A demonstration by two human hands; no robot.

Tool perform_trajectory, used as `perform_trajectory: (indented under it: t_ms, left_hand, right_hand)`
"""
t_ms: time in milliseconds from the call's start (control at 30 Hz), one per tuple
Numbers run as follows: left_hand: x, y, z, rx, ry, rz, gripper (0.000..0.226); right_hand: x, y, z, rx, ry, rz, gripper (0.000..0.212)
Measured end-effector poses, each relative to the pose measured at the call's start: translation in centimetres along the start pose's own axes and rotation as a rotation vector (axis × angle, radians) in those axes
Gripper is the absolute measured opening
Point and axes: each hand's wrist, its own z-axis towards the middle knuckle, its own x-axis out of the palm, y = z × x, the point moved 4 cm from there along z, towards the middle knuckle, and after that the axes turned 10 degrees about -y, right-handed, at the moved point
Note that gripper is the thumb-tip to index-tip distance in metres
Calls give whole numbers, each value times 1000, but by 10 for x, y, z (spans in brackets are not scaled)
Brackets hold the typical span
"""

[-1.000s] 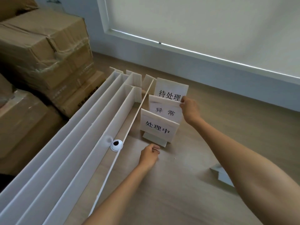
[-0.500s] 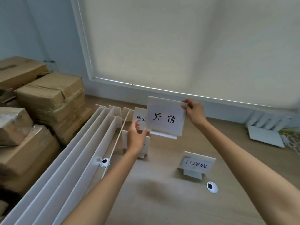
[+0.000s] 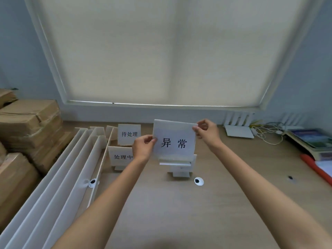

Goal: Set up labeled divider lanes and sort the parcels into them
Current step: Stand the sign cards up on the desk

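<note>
I hold a white label card reading 异常 [image 3: 173,141] up off the desk. My left hand [image 3: 143,147] pinches its left edge and my right hand [image 3: 206,133] pinches its top right corner. Behind and below the card stands another white label stand [image 3: 180,170], mostly hidden. Two more label cards stand to the left: 待处理 [image 3: 129,134] at the back and 处理中 [image 3: 122,157] in front of it, partly covered by my left hand. White divider boards [image 3: 59,178] lie in long rows along the left of the desk.
Brown cardboard boxes [image 3: 27,126] are stacked at the far left. Two round desk grommets [image 3: 198,181] [image 3: 92,182] sit in the wooden desktop. At the right are white routers [image 3: 239,126], cables, books [image 3: 309,141] and a red object [image 3: 316,168].
The 异常 card came up off the desk from between the other two cards. My left hand rose from the desk and took its left edge. The view tilted up and rightward.
</note>
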Motion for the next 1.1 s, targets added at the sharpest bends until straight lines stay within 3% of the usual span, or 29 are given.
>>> perform_trajectory:
  t_ms: [167,267,467,667,833,1100]
  left_hand:
    - [53,-28,-42,36,27,82,22]
    - [98,-46,-72,58,25,57,14]
    - [230,-70,-135,22,115,-31,20]
    - [361,-64,-185,-131,208,-15,29]
    - [419,-59,-194,-272,222,-53,43]
    - [485,-8,-180,-388,268,67,43]
  right_hand:
    - [-74,-25,-8,47,-160,9,3]
    - [-127,-51,5,64,-219,-5,13]
    - [-245,-113,39,52,-162,-163,40]
    - [-333,-184,68,131,-55,-218,47]
    - [-355,-242,92,227,78,-197,58]
    - [-339,-315,124,349,225,-169,60]
